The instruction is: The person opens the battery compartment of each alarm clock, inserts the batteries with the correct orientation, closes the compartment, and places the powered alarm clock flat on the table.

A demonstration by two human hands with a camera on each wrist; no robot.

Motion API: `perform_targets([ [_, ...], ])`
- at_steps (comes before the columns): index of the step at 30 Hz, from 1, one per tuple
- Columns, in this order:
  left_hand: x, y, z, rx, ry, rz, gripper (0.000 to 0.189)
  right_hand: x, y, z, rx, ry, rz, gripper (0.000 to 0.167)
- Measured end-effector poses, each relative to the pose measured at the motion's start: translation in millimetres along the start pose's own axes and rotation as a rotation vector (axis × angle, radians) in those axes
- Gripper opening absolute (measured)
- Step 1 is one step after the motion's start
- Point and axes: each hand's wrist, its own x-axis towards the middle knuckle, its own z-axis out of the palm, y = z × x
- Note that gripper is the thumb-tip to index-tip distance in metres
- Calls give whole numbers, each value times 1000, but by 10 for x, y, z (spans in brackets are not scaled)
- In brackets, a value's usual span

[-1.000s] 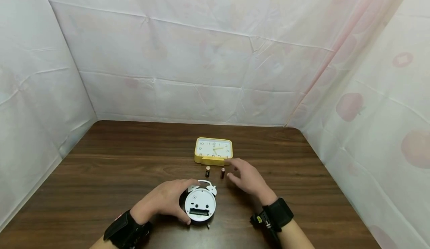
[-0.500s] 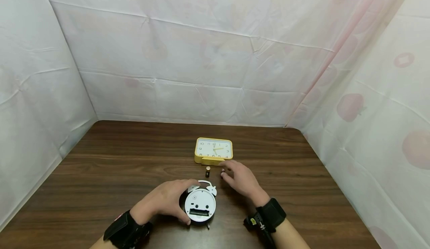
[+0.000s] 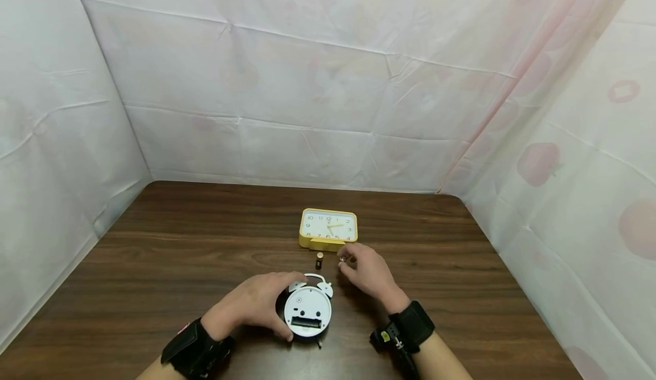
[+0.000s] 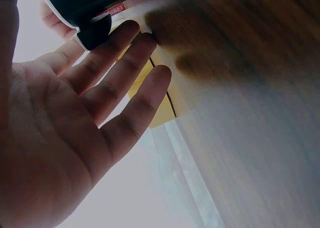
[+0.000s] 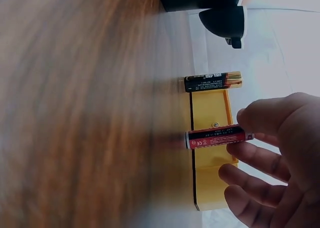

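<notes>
A white twin-bell alarm clock [image 3: 314, 298] shows its back to the head camera, with an uncovered, dark battery compartment [image 3: 306, 322]. My left hand [image 3: 251, 306] holds its left side between thumb and index finger; the other fingers stretch out alongside in the left wrist view. My right hand [image 3: 370, 272] pinches a red AAA-looking battery [image 5: 215, 137] by its upper end between thumb and index finger. The battery stands upright, its lower end close over the table. To its left stands a black-and-gold battery [image 3: 319, 261], untouched.
Behind the batteries a yellow rectangular clock [image 3: 328, 224] rests on the brown wooden table [image 3: 205, 226], dial up toward the head camera. Pale printed cloth [image 3: 307, 95] hangs behind and on both sides. Black straps with cameras [image 3: 410, 326] sit on the wrists.
My right hand has moved left to the red battery and closed thumb and index finger on its top. The left hand has kept its hold on the alarm clock.
</notes>
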Motion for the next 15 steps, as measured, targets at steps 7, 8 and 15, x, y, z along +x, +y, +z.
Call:
perform_targets([
  [7, -4, -10, -11, 14, 17, 4, 100, 28, 13, 3, 13, -6, 23, 14],
  [8, -5, -11, -11, 16, 18, 6, 101, 29, 14, 3, 16, -6, 26, 13],
  [15, -1, -17, -3, 3, 4, 6, 96, 20, 19, -17, 108, 35, 49, 12],
])
